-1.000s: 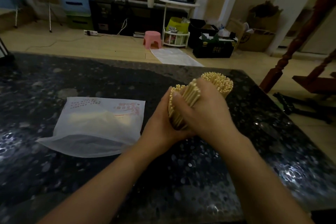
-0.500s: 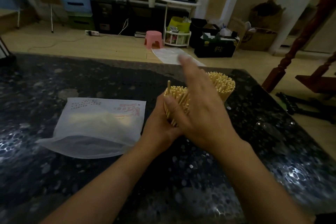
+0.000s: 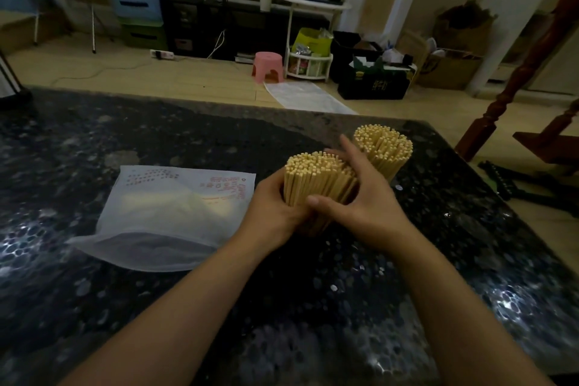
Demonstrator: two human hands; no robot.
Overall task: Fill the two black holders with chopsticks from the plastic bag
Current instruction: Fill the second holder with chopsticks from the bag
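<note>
Two upright bundles of pale wooden chopsticks stand on the dark speckled table (image 3: 156,135). My left hand (image 3: 272,213) wraps round the left side of the nearer bundle (image 3: 316,177). My right hand (image 3: 357,197) cups its right side, thumb across the front and fingers reaching up between the bundles. The farther bundle (image 3: 383,146) stands free just behind my right hand. The black holders are hidden by my hands and the chopsticks. A translucent white plastic bag (image 3: 169,213) with red print lies flat to the left, mouth toward me.
The table's far edge (image 3: 282,111) runs across the middle, and its right edge lies close to the farther bundle. Beyond are a pink stool (image 3: 268,66), a white sheet on the floor, boxes and a wooden stair post (image 3: 513,81) at the right.
My right hand lifted off with fingers spread, then came back down onto the nearer bundle's right side. The chopstick tops now sit more level. The bag has not moved.
</note>
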